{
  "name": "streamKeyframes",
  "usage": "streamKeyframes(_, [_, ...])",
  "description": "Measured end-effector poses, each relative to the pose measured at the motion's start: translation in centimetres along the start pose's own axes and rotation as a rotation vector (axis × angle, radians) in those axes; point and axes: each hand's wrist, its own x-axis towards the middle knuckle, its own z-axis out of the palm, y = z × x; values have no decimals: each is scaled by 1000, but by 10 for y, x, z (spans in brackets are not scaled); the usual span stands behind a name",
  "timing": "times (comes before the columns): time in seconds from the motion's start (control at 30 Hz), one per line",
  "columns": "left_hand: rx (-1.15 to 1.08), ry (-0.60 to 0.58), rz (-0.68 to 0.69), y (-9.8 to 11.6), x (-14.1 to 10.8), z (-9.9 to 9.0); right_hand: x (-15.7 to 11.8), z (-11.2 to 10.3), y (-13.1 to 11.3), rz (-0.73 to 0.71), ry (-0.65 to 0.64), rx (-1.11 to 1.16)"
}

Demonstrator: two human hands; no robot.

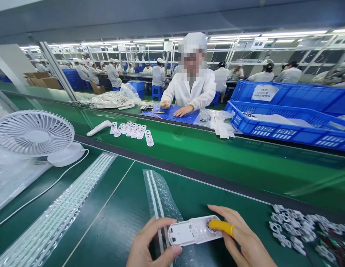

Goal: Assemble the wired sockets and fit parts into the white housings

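A white plastic housing (186, 233) with a round recess at its right end is held low in the view, above the green table. My left hand (154, 243) grips its left end between thumb and fingers. At the right end is my right hand (239, 237), with a yellow finger cot on one finger that presses into the recess; another finger stretches out above and others are at the lower edge. Beneath the housing and my left hand runs a clear plastic sheet with white strips (158, 193).
On the left are a white fan (37, 135) and long strips in plastic (69, 204). Small white rings (289, 224) lie at right. White pieces (130, 129) sit on the green belt (183, 148). Across it, a person (191, 87) works beside blue crates (286, 124).
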Motion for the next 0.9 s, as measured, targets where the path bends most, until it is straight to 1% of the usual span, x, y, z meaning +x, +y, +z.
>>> streamKeyframes(0.2, [39,31,35,2,-1,0,4,-7,-3,-189,14,-274])
streamKeyframes(0.3, [48,42,48,3,-1,0,5,-8,-3,-264,17,-350])
streamKeyframes(0.37, [48,42,49,2,-1,0,4,-9,0,-284,35,-377])
streamKeyframes(0.4, [44,40,52,2,-1,0,4,-10,1,-273,43,-378])
streamKeyframes(0.47, [40,39,59,2,-1,0,2,-12,4,-206,69,-343])
streamKeyframes(0.53, [40,42,72,1,-1,0,0,-13,6,-140,91,-261])
streamKeyframes(0.63, [37,41,101,-1,-1,-1,-4,-12,7,-116,96,-120])
streamKeyframes(0.7, [40,26,121,-2,0,-2,-6,-8,7,-107,83,-79])
streamKeyframes(0.83, [71,-33,100,-6,1,-5,-11,2,9,7,59,-60])
streamKeyframes(0.9, [85,-43,87,-7,1,-7,-14,6,11,49,55,-57])
